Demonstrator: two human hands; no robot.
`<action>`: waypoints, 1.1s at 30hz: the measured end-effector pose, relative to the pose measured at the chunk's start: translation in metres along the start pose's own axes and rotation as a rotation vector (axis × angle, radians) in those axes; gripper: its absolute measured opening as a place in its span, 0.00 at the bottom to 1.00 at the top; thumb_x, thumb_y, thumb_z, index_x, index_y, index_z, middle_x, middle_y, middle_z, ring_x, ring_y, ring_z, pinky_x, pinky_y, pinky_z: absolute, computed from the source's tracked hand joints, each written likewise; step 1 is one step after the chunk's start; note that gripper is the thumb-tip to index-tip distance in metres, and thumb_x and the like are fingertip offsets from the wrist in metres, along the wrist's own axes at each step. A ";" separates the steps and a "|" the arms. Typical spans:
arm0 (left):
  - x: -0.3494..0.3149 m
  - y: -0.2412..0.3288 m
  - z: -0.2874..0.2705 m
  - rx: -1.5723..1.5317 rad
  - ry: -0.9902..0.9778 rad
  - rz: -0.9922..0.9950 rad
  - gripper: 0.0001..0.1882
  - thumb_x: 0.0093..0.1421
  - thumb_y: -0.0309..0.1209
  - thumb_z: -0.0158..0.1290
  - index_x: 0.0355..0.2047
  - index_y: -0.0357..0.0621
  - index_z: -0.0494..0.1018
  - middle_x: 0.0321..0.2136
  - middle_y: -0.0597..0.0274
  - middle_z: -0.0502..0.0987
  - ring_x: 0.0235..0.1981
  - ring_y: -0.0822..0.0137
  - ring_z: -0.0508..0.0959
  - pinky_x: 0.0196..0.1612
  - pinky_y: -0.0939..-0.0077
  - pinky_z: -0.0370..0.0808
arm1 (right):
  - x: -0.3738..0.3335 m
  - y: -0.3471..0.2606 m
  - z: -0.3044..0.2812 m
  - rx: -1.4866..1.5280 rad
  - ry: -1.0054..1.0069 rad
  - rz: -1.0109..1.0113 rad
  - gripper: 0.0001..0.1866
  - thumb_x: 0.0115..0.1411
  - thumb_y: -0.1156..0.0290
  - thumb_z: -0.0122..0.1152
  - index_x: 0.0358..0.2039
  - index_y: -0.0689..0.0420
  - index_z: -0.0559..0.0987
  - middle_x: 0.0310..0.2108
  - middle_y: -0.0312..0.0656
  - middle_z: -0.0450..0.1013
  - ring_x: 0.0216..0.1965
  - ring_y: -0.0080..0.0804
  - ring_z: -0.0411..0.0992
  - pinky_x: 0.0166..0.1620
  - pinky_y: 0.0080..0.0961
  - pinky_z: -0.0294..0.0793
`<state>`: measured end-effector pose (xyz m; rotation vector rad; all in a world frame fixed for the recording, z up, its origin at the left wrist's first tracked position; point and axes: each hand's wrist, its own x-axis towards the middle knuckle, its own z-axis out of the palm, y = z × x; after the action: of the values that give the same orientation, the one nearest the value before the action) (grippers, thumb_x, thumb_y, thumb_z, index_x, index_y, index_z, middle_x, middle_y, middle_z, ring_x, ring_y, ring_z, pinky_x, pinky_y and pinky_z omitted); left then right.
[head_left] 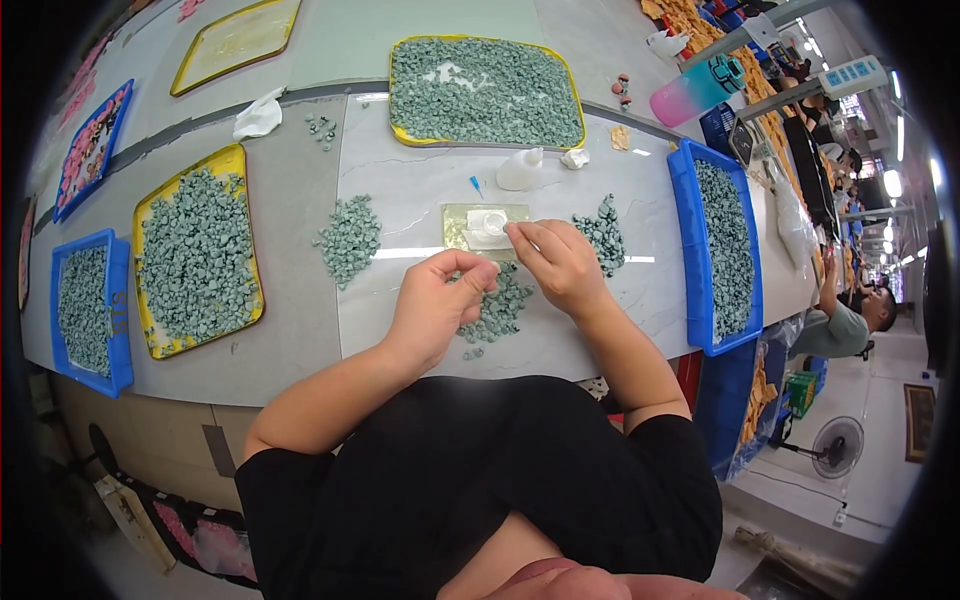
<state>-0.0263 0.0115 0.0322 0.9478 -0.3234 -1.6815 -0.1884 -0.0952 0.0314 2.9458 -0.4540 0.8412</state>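
Note:
My left hand [432,312] is closed in a pinch above a loose pile of small grey-green pieces [497,315]; what lies between its fingertips is too small to make out. Just to its right, my right hand [566,268] also pinches, with thumb and forefinger at the edge of a small pale plate [456,222]. A white patch with a round ring [488,224] rests on that plate. Whatever the right fingertips hold is hidden. Behind the plate are a white squeeze bottle [520,170] and a small blue nozzle tip [475,184].
Smaller piles of green pieces lie left [350,240] and right [602,238]. Yellow-rimmed trays [262,300] and blue bins [745,240] surround the work spot. A pink-and-turquoise drinking bottle [690,95] stands far right. Another person [845,325] sits beyond the right bin.

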 end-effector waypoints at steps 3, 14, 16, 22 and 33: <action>-0.001 0.003 0.004 0.006 0.039 0.047 0.07 0.58 0.26 0.51 0.34 0.33 0.68 0.25 0.61 0.71 0.15 0.82 0.58 0.17 0.88 0.56 | 0.000 0.000 0.000 0.019 0.046 0.011 0.16 0.40 0.80 0.59 0.35 0.64 0.77 0.30 0.41 0.72 0.28 0.34 0.71 0.29 0.27 0.71; -0.001 0.000 -0.003 -0.011 -0.013 0.051 0.08 0.59 0.28 0.50 0.34 0.36 0.67 0.25 0.61 0.70 0.16 0.81 0.58 0.17 0.88 0.55 | 0.003 -0.012 -0.004 0.417 0.104 0.416 0.09 0.46 0.82 0.61 0.31 0.64 0.78 0.28 0.41 0.73 0.26 0.29 0.71 0.29 0.22 0.69; -0.002 0.000 -0.002 -0.061 -0.016 0.023 0.09 0.60 0.32 0.50 0.29 0.38 0.66 0.21 0.67 0.66 0.14 0.82 0.56 0.16 0.86 0.53 | 0.004 -0.017 -0.009 0.555 0.081 0.565 0.07 0.49 0.82 0.59 0.31 0.65 0.78 0.27 0.41 0.73 0.26 0.26 0.71 0.29 0.20 0.69; -0.004 0.003 -0.001 -0.136 -0.105 -0.039 0.11 0.63 0.34 0.43 0.28 0.40 0.63 0.22 0.65 0.66 0.15 0.81 0.54 0.16 0.87 0.51 | 0.005 -0.030 -0.019 1.295 0.045 1.001 0.06 0.55 0.75 0.58 0.32 0.65 0.77 0.28 0.38 0.74 0.26 0.18 0.68 0.31 0.16 0.68; -0.007 0.003 -0.002 -0.229 -0.141 -0.061 0.11 0.64 0.35 0.41 0.28 0.42 0.61 0.20 0.68 0.62 0.16 0.80 0.55 0.17 0.87 0.53 | 0.008 -0.042 -0.027 1.407 0.049 1.072 0.06 0.54 0.76 0.58 0.31 0.64 0.77 0.27 0.39 0.74 0.27 0.20 0.69 0.33 0.16 0.68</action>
<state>-0.0222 0.0172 0.0356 0.6776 -0.1906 -1.8022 -0.1831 -0.0536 0.0598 3.5237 -2.4155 1.9072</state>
